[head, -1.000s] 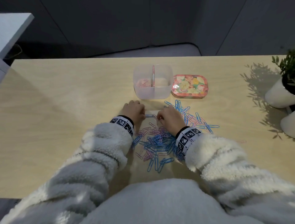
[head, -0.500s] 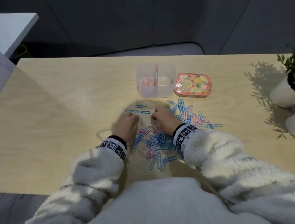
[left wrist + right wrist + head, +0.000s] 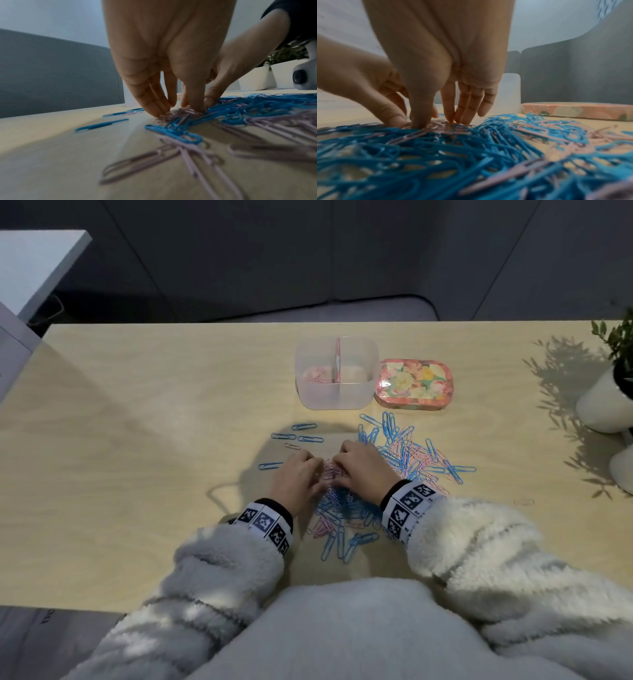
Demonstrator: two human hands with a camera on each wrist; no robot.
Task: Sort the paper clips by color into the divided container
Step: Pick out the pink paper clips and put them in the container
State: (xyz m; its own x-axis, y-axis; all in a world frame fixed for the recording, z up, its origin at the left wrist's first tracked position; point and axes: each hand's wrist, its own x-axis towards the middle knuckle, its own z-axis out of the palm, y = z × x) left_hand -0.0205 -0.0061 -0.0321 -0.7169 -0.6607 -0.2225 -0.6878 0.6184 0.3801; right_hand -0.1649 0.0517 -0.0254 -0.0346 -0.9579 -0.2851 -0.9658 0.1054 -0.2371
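Note:
A mixed heap of blue paper clips [image 3: 394, 446] and pink ones covers the table in front of me. Both hands meet over a small bunch of pink paper clips [image 3: 330, 472] at the heap's left edge. My left hand [image 3: 320, 465] closes fingers and thumb on that bunch [image 3: 180, 113] from the left. My right hand [image 3: 339, 463] pinches the same bunch [image 3: 440, 125] from the right, thumb against fingertips. The clear divided container [image 3: 337, 402] stands beyond, with a few pink clips [image 3: 317, 375] in its left compartment. Its right compartment looks bare.
A floral lid [image 3: 414, 383] lies just right of the container. Several lone blue clips [image 3: 298, 433] lie left of the heap. White plant pots [image 3: 603, 402] stand at the table's right edge. More clips [image 3: 346, 529] lie between my wrists.
The hands have drawn back from near the container, where blue clips now lie. They parted half a second ago and have come together on the pink bunch.

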